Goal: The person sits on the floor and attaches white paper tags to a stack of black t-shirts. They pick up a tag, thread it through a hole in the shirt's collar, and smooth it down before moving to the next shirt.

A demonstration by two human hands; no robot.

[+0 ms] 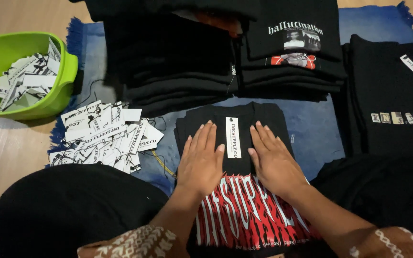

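A blue fringed rug (321,129) lies across the pale wooden floor (5,153) and carries everything else. At its far edge stand tall stacks of folded black shirts (178,62), some with printed fronts, and another black folded shirt with a strip of small letter patches (393,100) lies to the right.

In the middle, directly in front of the person, lies a folded black T-shirt with a red and white print (244,191). Its long axis runs straight away from the body, collar end far and printed end near. Both hands lie flat on top of it, fingers extended and close together, palms down, gripping nothing. The left hand (201,160) presses just left of the shirt's centre line and the right hand (273,160) just right of it, about equally near.

Between them, along that same axis, rests a narrow white paper hang tag (233,137); the left thumb touches its edge.

To the left lies a loose pile of white paper tags (103,136), and beyond it a lime green plastic bowl (58,91) holds more tags.
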